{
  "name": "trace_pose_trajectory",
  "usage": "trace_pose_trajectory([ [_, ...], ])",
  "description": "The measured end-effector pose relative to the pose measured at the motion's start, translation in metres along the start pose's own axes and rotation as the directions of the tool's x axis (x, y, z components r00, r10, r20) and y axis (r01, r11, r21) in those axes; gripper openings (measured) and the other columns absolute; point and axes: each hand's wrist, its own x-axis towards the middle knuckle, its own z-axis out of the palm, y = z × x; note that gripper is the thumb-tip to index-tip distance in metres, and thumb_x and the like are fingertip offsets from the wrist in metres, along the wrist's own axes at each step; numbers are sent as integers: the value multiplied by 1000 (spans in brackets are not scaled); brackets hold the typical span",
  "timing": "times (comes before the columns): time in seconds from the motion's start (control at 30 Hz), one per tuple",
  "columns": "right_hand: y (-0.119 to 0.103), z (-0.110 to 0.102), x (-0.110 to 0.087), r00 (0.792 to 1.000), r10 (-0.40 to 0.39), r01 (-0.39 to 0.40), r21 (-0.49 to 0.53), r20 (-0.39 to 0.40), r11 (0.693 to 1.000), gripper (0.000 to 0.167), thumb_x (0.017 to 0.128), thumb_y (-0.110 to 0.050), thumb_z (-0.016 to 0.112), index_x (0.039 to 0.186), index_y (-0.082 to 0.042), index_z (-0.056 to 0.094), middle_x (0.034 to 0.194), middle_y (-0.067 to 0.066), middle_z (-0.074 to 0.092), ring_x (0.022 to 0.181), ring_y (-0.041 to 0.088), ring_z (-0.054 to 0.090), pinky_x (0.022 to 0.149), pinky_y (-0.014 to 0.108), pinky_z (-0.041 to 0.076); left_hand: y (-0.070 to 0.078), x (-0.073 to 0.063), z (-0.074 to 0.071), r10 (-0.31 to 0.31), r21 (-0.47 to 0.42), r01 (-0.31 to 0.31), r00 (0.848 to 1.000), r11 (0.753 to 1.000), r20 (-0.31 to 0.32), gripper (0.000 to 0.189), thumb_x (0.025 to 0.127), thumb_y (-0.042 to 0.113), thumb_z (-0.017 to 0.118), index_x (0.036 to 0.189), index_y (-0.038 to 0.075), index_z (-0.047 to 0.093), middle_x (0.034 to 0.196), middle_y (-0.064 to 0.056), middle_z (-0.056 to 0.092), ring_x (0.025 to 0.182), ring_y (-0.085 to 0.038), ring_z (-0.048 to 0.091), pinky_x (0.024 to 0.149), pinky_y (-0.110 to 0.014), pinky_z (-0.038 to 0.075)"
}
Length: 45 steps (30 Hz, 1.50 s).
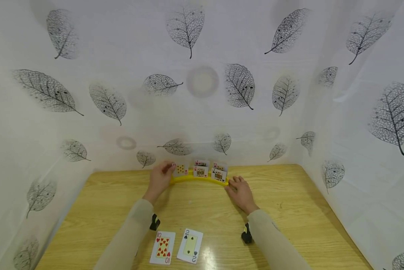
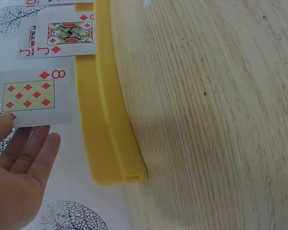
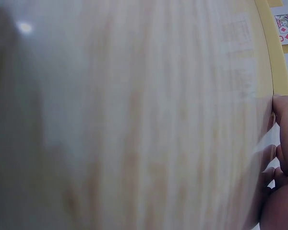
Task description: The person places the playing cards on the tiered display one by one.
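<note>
My left hand point(image 1: 159, 179) pinches an eight of diamonds point(image 2: 30, 98) by its outer edge, at the left part of a curved yellow card holder point(image 1: 192, 177). In the left wrist view the card stands beside the holder's groove; I cannot tell if its lower edge is seated. A jack of diamonds point(image 1: 200, 171) stands in the holder, another red jack behind it. Farther right a black-suit jack point(image 1: 219, 175) stands before a red ten point(image 1: 220, 166). At the holder's right end my right hand point(image 1: 241, 193) holds the tip between thumb and fingers, partly cut off in the right wrist view.
A ten of hearts point(image 1: 163, 247) and a two of spades point(image 1: 190, 245) lie face up near me on the wooden table point(image 1: 283, 225). A white leaf-print curtain point(image 1: 202, 112) rises behind the holder and along both sides. Black straps hang at both wrists.
</note>
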Motion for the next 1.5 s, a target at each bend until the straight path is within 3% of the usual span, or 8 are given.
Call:
trace_pose_trajectory([
  [0.13, 1, 1, 1, 1000, 5, -5, -9, 5, 1000, 49, 105, -28, 65, 140, 6, 62, 155, 33, 50, 150, 56, 35, 123, 70, 30, -1, 3, 3, -25, 8, 25, 1000, 1000, -16, 17, 104, 14, 66, 115, 3, 74, 113, -16, 77, 102, -31, 71, 93, -44, 61],
  [0.6, 1, 0, 0, 1000, 9, -9, -4, 13, 1000, 49, 106, -28, 64, 140, 7, 62, 155, 33, 50, 150, 56, 35, 123, 70, 30, -7, 7, 13, 25, 19, -23, 993, 1000, -113, 18, 103, 12, 68, 115, 0, 74, 112, -20, 77, 96, -33, 71, 85, -40, 62],
  [1.03, 4, 1, 1, 1000, 9, -10, 7, 19, 1000, 52, 105, -30, 64, 142, 6, 61, 157, 31, 49, 152, 55, 34, 125, 70, 27, -7, 12, 20, 34, -6, -35, 992, 999, -125, 18, 103, 12, 68, 114, 0, 75, 110, -21, 77, 96, -35, 72, 85, -43, 61],
  [1.27, 3, 1, 1, 1000, 7, -7, -8, 11, 1000, 50, 105, -30, 64, 140, 7, 62, 155, 33, 50, 151, 56, 35, 124, 70, 29, -9, 12, 21, 50, 9, -49, 990, 999, -129, 16, 102, 9, 68, 113, -1, 75, 107, -21, 78, 91, -34, 71, 80, -36, 62],
  [1.5, 2, 1, 0, 1000, 8, -8, -10, 10, 1000, 50, 106, -30, 64, 140, 7, 63, 155, 33, 50, 151, 56, 35, 123, 71, 29, -10, 10, 20, -1, 18, 2, 997, 1000, -78, 14, 103, 10, 68, 111, 0, 75, 107, -19, 78, 95, -32, 71, 84, -39, 61],
])
